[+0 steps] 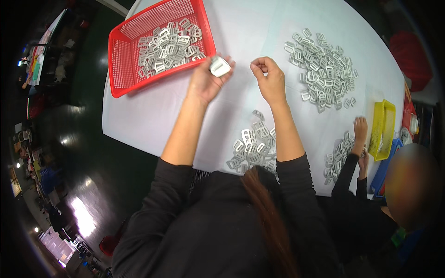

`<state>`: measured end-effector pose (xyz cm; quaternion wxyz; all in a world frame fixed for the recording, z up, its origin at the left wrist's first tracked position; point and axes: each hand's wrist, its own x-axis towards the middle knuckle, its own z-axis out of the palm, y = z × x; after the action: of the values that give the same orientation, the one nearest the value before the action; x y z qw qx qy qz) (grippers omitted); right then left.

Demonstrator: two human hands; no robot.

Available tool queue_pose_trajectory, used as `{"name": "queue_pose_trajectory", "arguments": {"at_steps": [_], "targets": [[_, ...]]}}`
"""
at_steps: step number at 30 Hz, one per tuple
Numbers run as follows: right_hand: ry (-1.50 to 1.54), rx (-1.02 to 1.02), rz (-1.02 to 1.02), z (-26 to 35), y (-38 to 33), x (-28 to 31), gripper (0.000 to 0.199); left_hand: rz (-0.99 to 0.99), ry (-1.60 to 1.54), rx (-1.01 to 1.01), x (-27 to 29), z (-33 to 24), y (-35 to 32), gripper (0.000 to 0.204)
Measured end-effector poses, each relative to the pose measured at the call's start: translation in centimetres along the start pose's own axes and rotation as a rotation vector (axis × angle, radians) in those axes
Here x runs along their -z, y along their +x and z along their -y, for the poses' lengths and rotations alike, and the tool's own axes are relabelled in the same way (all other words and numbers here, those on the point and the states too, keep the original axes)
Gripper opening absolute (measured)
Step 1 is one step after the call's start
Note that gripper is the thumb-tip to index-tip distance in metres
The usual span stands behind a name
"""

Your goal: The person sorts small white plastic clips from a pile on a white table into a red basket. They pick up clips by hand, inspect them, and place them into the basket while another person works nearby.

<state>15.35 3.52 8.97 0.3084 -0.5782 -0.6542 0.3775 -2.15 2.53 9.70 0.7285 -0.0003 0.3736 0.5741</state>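
At twelve o'clock on the white desk (241, 28): left hand (206, 81) grasping a silver buckle (219, 66) beside the red basket (121, 69); right hand (269, 78) clenched, contents indiscernible.

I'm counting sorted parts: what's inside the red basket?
The red basket holds a heap of silver metal buckles toward its far right end. Any buckles beneath the top ones are covered.

On the table (153, 116), a basket (121, 69) of buckles (169, 44) sits far left. A buckle heap (324, 67) lies far right, and a smaller pile (252, 148) lies near the front edge.
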Motion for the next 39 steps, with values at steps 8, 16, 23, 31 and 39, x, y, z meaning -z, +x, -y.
{"name": "queue_pose_trajectory", "arguments": {"at_steps": [8, 16, 23, 31, 39], "targets": [[-0.736, -0.39, 0.325, -7.8, -9.7, -2.9, 0.051, -0.206, 0.886, -0.469, 4.5, -12.3, 4.1, 0.035], [-0.45, -0.277, 0.225, -3.7, -5.0, -2.7, 0.028, -0.363, 1.736, -0.47, 10.1, -16.2, 6.7, 0.06], [0.145, 0.022, 0.032, 7.0, 4.4, -5.0, 0.037, -0.434, 1.766, -0.671, 12.3, -18.7, 5.4, 0.041], [-0.663, -0.292, -0.139, -10.9, 13.6, 5.5, 0.067, -0.154, 1.213, -0.856, 5.0, -11.7, -3.8, 0.024], [-0.901, -0.145, -0.072, -17.5, 10.5, 8.9, 0.064, 0.095, 1.083, -0.265, 3.5, 2.6, -2.0, 0.022]]}}
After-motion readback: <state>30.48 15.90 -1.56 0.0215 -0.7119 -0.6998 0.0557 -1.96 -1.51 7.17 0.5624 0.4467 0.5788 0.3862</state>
